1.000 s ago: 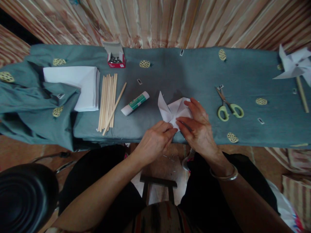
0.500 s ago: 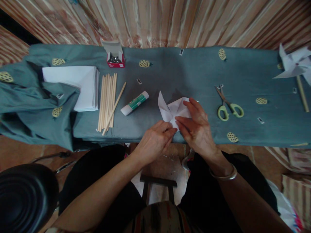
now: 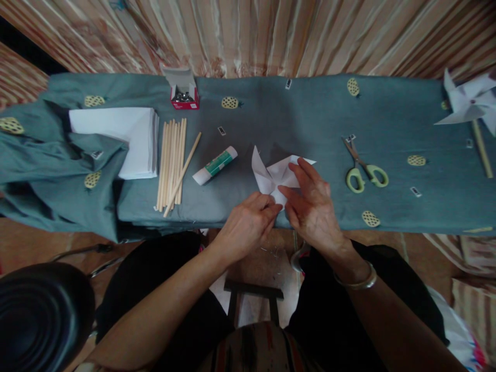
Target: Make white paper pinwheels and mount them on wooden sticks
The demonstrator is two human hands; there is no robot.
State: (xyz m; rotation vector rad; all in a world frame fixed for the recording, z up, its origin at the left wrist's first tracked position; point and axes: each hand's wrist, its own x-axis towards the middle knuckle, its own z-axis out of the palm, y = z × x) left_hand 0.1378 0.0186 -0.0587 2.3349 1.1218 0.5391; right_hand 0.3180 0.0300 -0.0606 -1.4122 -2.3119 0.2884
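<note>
A white paper pinwheel with folded blades lies near the table's front edge, its lower part partly hidden by my fingers. My left hand pinches its near edge between thumb and fingers. Over its right side bends my right hand, the index fingertip pressing close to the centre and another finger resting on the right blade. A glue stick with a green label lies to the left of the paper. Green-handled scissors lie to the right with their blades slightly apart.
Several wooden sticks lie beside a stack of white paper. Behind them stands an opened red box of small metal pieces. A pinwheel on a stick rests at the far right. Patterned teal cloth covers the table.
My right hand's fingers have shifted slightly on the paper, showing more of the right blade's tip. My left hand keeps its pinch, and the pinwheel stays in place.
</note>
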